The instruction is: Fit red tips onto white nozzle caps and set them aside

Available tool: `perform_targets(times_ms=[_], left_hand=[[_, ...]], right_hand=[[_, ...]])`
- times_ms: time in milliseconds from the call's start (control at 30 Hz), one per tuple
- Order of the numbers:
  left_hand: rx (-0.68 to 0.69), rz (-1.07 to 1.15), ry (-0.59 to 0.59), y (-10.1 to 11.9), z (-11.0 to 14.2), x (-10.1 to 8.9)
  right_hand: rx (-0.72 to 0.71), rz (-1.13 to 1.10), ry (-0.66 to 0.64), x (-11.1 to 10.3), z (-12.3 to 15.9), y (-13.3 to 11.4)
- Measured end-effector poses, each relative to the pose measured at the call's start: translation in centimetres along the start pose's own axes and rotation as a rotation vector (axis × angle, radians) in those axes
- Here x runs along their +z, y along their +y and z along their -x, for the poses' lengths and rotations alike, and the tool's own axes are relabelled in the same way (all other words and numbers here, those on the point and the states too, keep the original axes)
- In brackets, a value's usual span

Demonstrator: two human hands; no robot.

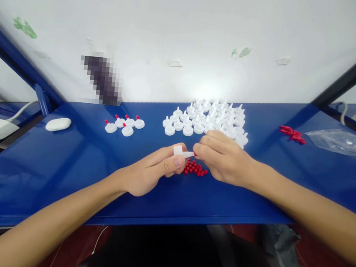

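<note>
My left hand [154, 171] pinches a small white nozzle cap [181, 151] just above the blue table [67, 169]. My right hand [222, 159] is closed at the cap's spout tip, where a bit of red shows between its fingertips. Under both hands lies a small pile of red tips [195, 168]. Behind them sits a large cluster of plain white caps [211, 118]. To the left stand several white caps with red tips [125, 124] fitted.
A white oval case [58, 124] lies at the far left of the table. More red tips [293, 134] and a clear plastic bag [342, 142] lie at the right. A white wall rises behind the table. Blue frame bars slant at both sides.
</note>
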State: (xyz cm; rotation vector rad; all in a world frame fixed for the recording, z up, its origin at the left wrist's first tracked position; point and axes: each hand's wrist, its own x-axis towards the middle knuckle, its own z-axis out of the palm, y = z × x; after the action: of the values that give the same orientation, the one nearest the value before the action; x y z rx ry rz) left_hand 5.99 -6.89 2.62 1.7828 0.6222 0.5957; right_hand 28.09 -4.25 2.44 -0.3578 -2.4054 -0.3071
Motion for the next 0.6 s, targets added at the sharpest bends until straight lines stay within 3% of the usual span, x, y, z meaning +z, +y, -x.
perform_targets(times_ms=[100, 600], left_hand=[[0.002, -0.017, 0.019, 0.1, 0.0, 0.0], [0.161, -0.568, 0.014, -0.2, 0.1, -1.1]], right_hand=[[0.031, -0.037, -0.011, 0.0, 0.0, -0.2], [0.197, -0.38, -0.13, 0.2, 0.4, -0.7]])
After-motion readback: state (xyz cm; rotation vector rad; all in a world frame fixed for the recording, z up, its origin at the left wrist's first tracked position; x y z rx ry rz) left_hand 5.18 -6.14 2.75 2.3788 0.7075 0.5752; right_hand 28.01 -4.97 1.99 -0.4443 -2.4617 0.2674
